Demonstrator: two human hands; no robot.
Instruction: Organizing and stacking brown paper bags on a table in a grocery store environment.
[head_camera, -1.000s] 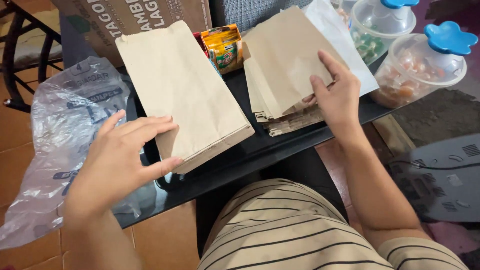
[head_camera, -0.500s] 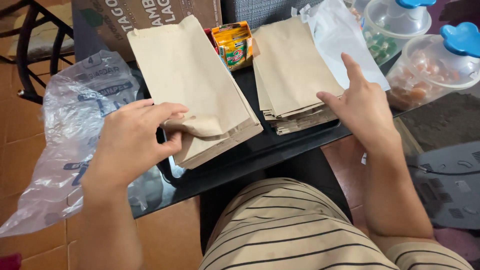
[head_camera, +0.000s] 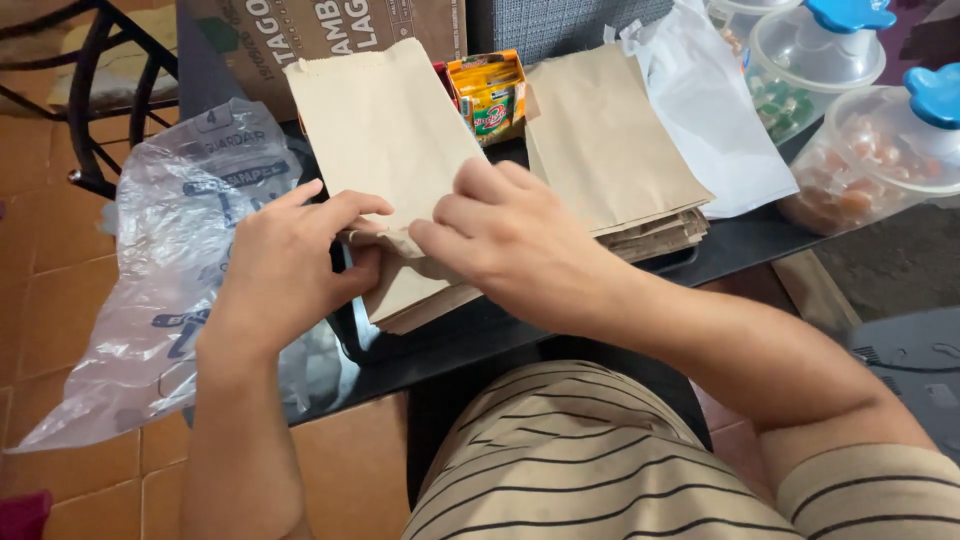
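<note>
Hands meet at the near end of a brown paper bag lying flat on our dark table: our left hand pinches the bag's crumpled bottom edge, our right hand closes fingers on the same edge, seemingly so both can work the paper. Beside our left hand lies a clear plastic bag. Further off sit a stack of paper bags, a small colourful box, and candy jars

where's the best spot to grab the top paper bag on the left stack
By the near bottom edge of the top paper bag, from the person's side: that end is already lifted and crumpled between the left hand and right hand, while the rest lies flat.
</note>
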